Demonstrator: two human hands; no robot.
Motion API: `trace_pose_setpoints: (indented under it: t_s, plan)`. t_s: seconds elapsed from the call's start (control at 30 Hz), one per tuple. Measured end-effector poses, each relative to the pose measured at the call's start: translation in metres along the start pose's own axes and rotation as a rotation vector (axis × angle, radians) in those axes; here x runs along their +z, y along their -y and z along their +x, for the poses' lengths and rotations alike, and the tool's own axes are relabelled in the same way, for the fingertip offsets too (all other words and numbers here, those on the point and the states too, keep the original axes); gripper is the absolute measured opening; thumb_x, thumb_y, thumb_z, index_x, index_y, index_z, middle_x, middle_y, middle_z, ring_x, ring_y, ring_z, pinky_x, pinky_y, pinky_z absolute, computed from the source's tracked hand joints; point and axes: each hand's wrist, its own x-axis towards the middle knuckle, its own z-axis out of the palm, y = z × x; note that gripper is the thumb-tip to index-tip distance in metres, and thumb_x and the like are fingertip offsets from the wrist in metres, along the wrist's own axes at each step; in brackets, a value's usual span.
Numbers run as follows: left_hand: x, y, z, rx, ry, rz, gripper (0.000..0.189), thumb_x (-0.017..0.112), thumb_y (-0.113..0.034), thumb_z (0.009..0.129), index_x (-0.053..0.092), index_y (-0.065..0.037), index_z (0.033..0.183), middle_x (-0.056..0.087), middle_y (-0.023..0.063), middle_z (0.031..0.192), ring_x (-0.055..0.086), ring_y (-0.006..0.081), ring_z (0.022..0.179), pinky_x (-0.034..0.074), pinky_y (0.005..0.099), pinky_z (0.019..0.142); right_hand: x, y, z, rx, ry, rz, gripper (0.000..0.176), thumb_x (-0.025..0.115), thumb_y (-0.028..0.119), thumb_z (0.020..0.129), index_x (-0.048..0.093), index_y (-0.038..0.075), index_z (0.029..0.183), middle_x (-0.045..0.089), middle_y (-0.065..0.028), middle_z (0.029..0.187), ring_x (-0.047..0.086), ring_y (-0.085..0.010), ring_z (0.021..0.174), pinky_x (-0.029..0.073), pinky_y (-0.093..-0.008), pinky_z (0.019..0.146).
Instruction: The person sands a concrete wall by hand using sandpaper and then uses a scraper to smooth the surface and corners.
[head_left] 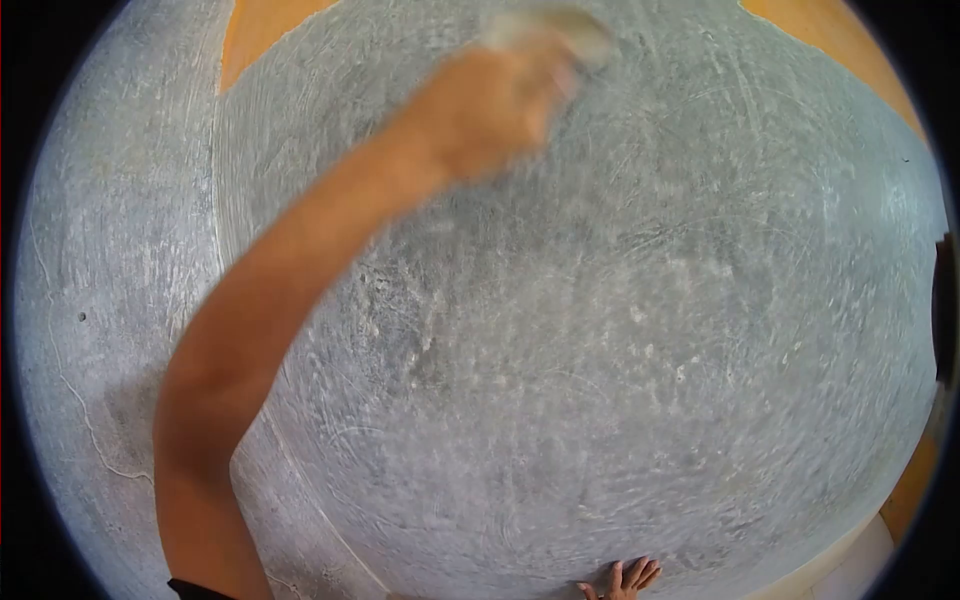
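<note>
Grey, streak-marked wall (pixel 600 300); bare left hand (pixel 490 115) raised before it, hold and finish at risk.
From where I stand, that hand is closed around a blurred pale object (pixel 588 40) near the wall's top; its type and its contact cannot be confirmed. In my judgement, uneven pressure could gouge the surface, and a loose hold at such reach could let the object slip. Low down, the bare right hand (pixel 622 580) lies with fingers spread against the wall; were the finish damp, it could smear. Noted: a thin, wavy pale line (pixel 75 400) and small dark hole (pixel 82 317) at left, flat orange patches (pixel 265 35) at both upper corners, pale tiles (pixel 850 575) lower right.
</note>
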Motion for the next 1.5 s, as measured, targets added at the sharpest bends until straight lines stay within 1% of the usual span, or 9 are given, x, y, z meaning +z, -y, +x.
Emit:
trace_pose_setpoints:
  t_s: [0.23, 0.53, 0.6, 0.8, 0.93, 1.07, 1.3, 1.4, 1.5]
  plan:
    - [-0.038, 0.118, 0.055, -0.373, -0.241, 0.275, 0.036, 0.044, -0.026, 0.091, 0.058, -0.006, 0.116, 0.062, 0.0278, 0.099, 0.06, 0.0417, 0.096, 0.047, 0.0472, 0.082, -0.004, 0.002, -0.001, 0.015, 0.017, 0.038, 0.085, 0.064, 0.044, 0.084, 0.019, 0.009, 0.147, -0.014, -0.0227, 0.151, -0.018, -0.0416, 0.138, -0.008, -0.0608, 0.107]
    - [-0.023, 0.055, 0.038, -0.031, -0.239, 0.025, 0.037, 0.046, -0.029, 0.091, 0.054, -0.008, 0.121, 0.063, 0.0259, 0.099, 0.061, 0.0403, 0.095, 0.047, 0.0452, 0.085, -0.012, 0.002, 0.0, 0.024, 0.038, 0.041, 0.083, 0.063, 0.042, 0.085, 0.02, 0.011, 0.147, -0.011, -0.0233, 0.152, -0.015, -0.0433, 0.138, -0.006, -0.0615, 0.107]
    - [-0.044, 0.078, 0.052, -0.449, -0.389, 0.088, 0.038, 0.047, -0.03, 0.09, 0.056, -0.006, 0.118, 0.063, 0.0248, 0.101, 0.06, 0.0395, 0.097, 0.046, 0.0442, 0.086, -0.01, 0.002, -0.001, 0.04, 0.047, 0.063, 0.082, 0.064, 0.042, 0.085, 0.02, 0.011, 0.147, -0.011, -0.0235, 0.152, -0.014, -0.0436, 0.138, -0.005, -0.0621, 0.107]
    - [-0.018, 0.015, 0.036, -0.052, -0.144, 0.026, 0.041, 0.044, -0.034, 0.091, 0.061, -0.002, 0.112, 0.061, 0.027, 0.104, 0.06, 0.0387, 0.1, 0.046, 0.0432, 0.088, -0.001, -0.003, -0.008, 0.034, 0.032, 0.058, 0.081, 0.064, 0.041, 0.085, 0.021, 0.011, 0.147, -0.01, -0.024, 0.152, -0.012, -0.0442, 0.139, -0.005, -0.0627, 0.106]
    - [-0.032, 0.109, 0.067, -0.633, -0.343, 0.173, 0.04, 0.045, -0.032, 0.09, 0.061, -0.002, 0.112, 0.061, 0.027, 0.103, 0.058, 0.0407, 0.101, 0.045, 0.0434, 0.089, -0.005, -0.001, -0.005, 0.028, 0.059, 0.066, 0.08, 0.063, 0.041, 0.086, 0.021, 0.011, 0.147, -0.01, -0.0244, 0.151, -0.013, -0.0436, 0.139, -0.005, -0.0623, 0.107]
    - [-0.013, 0.052, 0.047, -0.019, -0.278, 0.082, 0.039, 0.042, -0.03, 0.092, 0.057, -0.006, 0.119, 0.061, 0.0259, 0.108, 0.057, 0.0404, 0.104, 0.044, 0.0444, 0.092, -0.011, -0.006, -0.007, 0.03, 0.094, 0.051, 0.078, 0.062, 0.04, 0.086, 0.023, 0.011, 0.146, -0.009, -0.0256, 0.151, -0.015, -0.0433, 0.138, -0.005, -0.0619, 0.107]
    - [-0.043, 0.168, 0.065, -0.583, -0.381, 0.253, 0.039, 0.044, -0.029, 0.092, 0.054, -0.008, 0.123, 0.06, 0.0259, 0.109, 0.057, 0.0402, 0.105, 0.043, 0.0439, 0.091, -0.01, -0.005, -0.006, 0.033, 0.098, 0.058, 0.078, 0.062, 0.039, 0.086, 0.021, 0.011, 0.147, -0.013, -0.0236, 0.151, -0.016, -0.0439, 0.138, -0.006, -0.0618, 0.106]
    - [-0.03, 0.085, 0.035, -0.062, -0.207, 0.121, 0.038, 0.044, -0.029, 0.092, 0.055, -0.007, 0.121, 0.06, 0.026, 0.109, 0.057, 0.0399, 0.105, 0.044, 0.0435, 0.091, -0.005, -0.001, -0.002, 0.013, 0.032, 0.054, 0.08, 0.062, 0.038, 0.087, 0.018, 0.011, 0.148, -0.015, -0.0226, 0.151, -0.016, -0.044, 0.138, -0.007, -0.0637, 0.105]
    - [-0.039, 0.076, 0.023, -0.138, -0.112, 0.143, 0.038, 0.044, -0.029, 0.091, 0.056, -0.006, 0.119, 0.06, 0.0256, 0.109, 0.057, 0.0395, 0.104, 0.044, 0.0427, 0.09, 0.007, -0.006, -0.007, -0.002, 0.001, 0.042, 0.081, 0.063, 0.037, 0.086, 0.016, 0.011, 0.148, -0.015, -0.0222, 0.151, -0.016, -0.0438, 0.138, -0.008, -0.0656, 0.103]
